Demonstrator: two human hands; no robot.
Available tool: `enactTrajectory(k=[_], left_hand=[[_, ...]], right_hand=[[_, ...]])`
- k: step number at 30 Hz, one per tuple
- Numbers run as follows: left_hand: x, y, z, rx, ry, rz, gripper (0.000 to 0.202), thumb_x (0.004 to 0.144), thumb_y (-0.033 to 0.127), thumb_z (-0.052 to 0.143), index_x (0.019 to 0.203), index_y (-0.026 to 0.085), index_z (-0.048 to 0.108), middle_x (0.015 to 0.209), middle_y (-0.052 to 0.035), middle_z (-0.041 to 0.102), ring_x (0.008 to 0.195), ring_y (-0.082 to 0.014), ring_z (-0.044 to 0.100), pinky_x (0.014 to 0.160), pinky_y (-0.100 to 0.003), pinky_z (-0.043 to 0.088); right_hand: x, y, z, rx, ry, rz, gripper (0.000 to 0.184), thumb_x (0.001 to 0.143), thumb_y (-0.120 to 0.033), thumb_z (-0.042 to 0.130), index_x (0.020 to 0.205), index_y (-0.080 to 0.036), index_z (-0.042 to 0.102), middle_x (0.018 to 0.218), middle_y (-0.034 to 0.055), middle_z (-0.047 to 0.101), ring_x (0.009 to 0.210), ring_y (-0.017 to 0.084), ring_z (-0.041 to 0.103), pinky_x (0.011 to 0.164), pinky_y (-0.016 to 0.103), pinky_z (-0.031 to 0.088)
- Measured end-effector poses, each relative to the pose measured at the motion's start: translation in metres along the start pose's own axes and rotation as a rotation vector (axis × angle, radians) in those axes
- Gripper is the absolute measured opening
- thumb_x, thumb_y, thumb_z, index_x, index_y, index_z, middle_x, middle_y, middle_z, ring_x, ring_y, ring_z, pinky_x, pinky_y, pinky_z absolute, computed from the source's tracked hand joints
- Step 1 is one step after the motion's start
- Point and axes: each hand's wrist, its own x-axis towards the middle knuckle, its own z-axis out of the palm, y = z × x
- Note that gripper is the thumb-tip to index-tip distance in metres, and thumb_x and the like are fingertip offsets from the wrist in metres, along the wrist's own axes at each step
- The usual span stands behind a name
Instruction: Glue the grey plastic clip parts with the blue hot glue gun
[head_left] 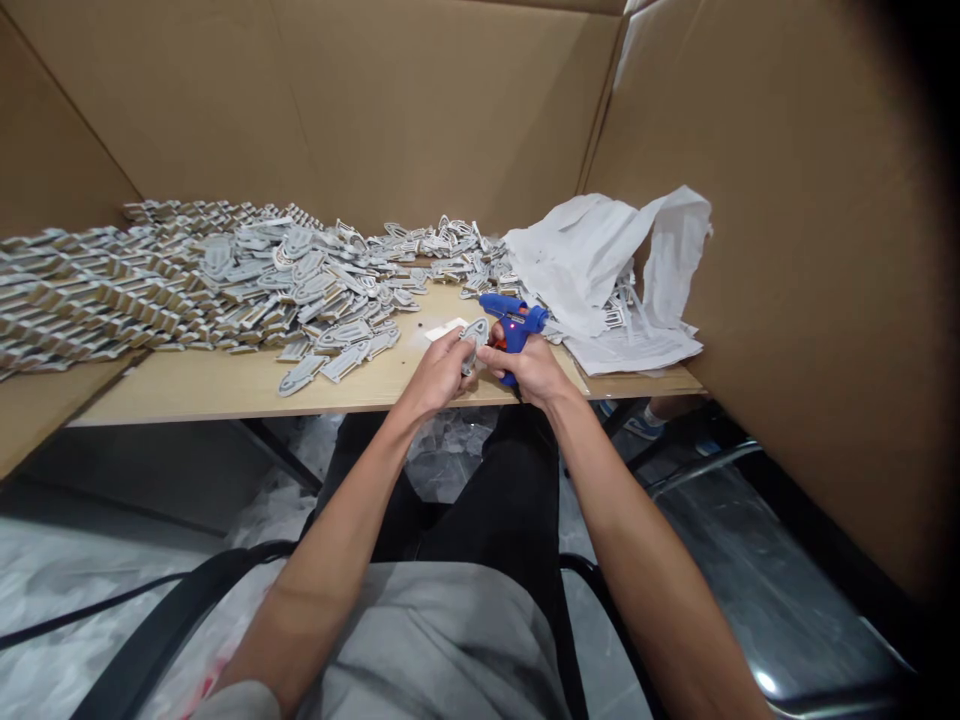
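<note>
My left hand (439,372) pinches a small grey pointed-oval piece (474,335) above the near edge of the wooden table (225,385). My right hand (534,368) grips a blue glue gun (514,318), its nozzle pointing left toward the grey piece, a red light showing on its body. Both hands meet at the middle of the table's front edge. A small white scrap (447,328) lies on the table just behind my left hand.
A big heap of the same grey pieces (225,275) covers the left and back of the table. A crumpled white plastic bag (615,270) with more pieces lies at the right. Cardboard walls (750,200) enclose the table. My lap and a black chair frame are below.
</note>
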Motion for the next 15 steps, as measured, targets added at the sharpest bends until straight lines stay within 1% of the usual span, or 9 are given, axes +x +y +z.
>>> enactTrajectory(k=[3,7,12,15], left_hand=[[0.0001,0.0001,0.0007,-0.009,0.026,-0.011,0.019,0.086,0.035,0.065,0.09,0.021,0.052,0.056,0.008,0.043,0.037,-0.0065,0.036,0.039,-0.019,0.025],[-0.0002,0.0005,0.0016,-0.011,0.023,-0.001,0.019,0.086,0.035,0.065,0.089,0.021,0.053,0.056,0.0085,0.041,0.037,-0.0066,0.036,0.039,-0.019,0.024],[-0.0012,0.003,0.0033,-0.005,0.021,0.016,0.016,0.086,0.033,0.063,0.09,0.02,0.053,0.057,0.0089,0.041,0.037,-0.0058,0.034,0.039,-0.018,0.026],[-0.002,0.0045,0.0038,-0.008,0.012,0.023,0.015,0.086,0.032,0.062,0.09,0.02,0.053,0.058,0.0091,0.04,0.039,-0.0057,0.035,0.04,-0.018,0.028]], right_hand=[[-0.0001,0.0006,-0.0005,-0.003,-0.017,0.003,0.06,0.056,-0.043,0.097,0.082,-0.023,0.046,0.066,-0.0093,0.043,0.054,0.007,0.038,0.048,0.023,0.032],[-0.0002,0.0031,-0.0017,-0.009,-0.035,-0.007,0.062,0.057,-0.044,0.098,0.082,-0.024,0.045,0.065,-0.0093,0.043,0.053,0.008,0.037,0.049,0.024,0.033],[-0.0004,0.0071,-0.0035,-0.032,-0.026,-0.034,0.06,0.061,-0.045,0.097,0.082,-0.024,0.045,0.066,-0.0083,0.043,0.054,0.008,0.037,0.049,0.025,0.033],[-0.0012,0.0064,-0.0029,-0.037,-0.017,-0.029,0.06,0.06,-0.045,0.097,0.083,-0.025,0.045,0.067,-0.0078,0.043,0.056,0.009,0.037,0.05,0.025,0.034]])
